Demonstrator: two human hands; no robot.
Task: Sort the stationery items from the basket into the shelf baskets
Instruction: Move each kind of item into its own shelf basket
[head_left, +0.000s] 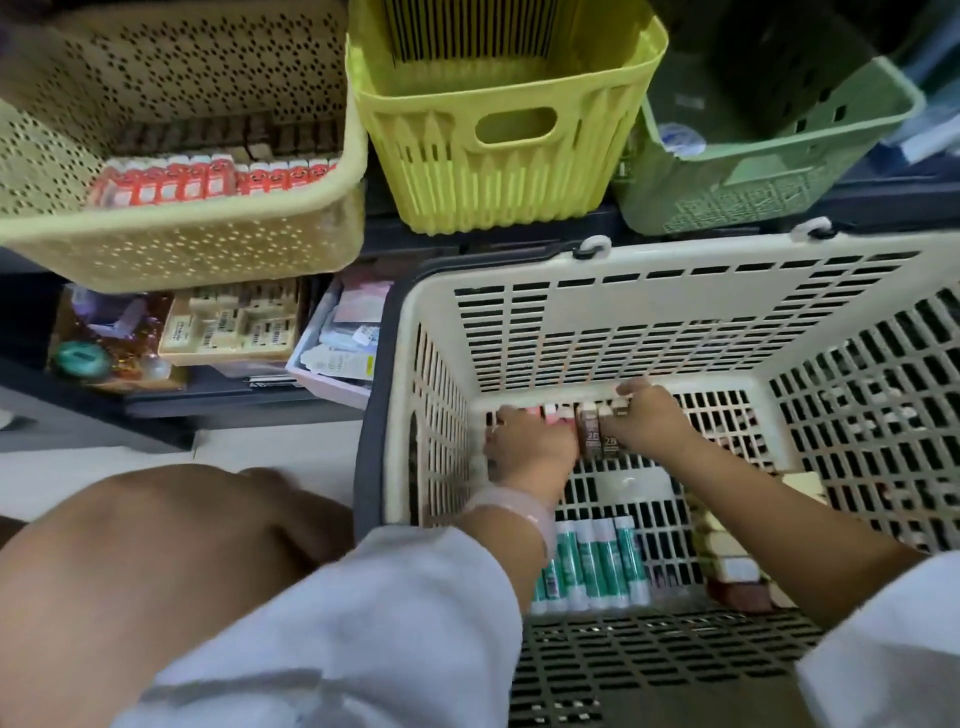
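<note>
Fingers of both hands are curled down over a short row of small stationery boxes (582, 426) standing against the far wall on the floor of a cream slatted basket (597, 306). On the left hand (530, 449) the fingers (501, 415) are closed over pink and white boxes at the row's left end; on the right hand (649, 418) the fingers (631, 389) are closed over brown boxes marked 2B at its right end. Both forearms are stretched forward and down into the basket, wrists bent, backs of the hands turned up. White sleeves are pushed back from the wrists, and a pale band (514, 512) is worn on the left wrist. Green and white glue sticks (597, 564) are laid side by side near the basket's near wall, under the left forearm. On the shelf behind, a beige perforated basket (182, 244) holding red and white boxes (208, 179) is seen at left, a yellow basket (504, 130) in the middle and a green basket (769, 171) at right
</note>
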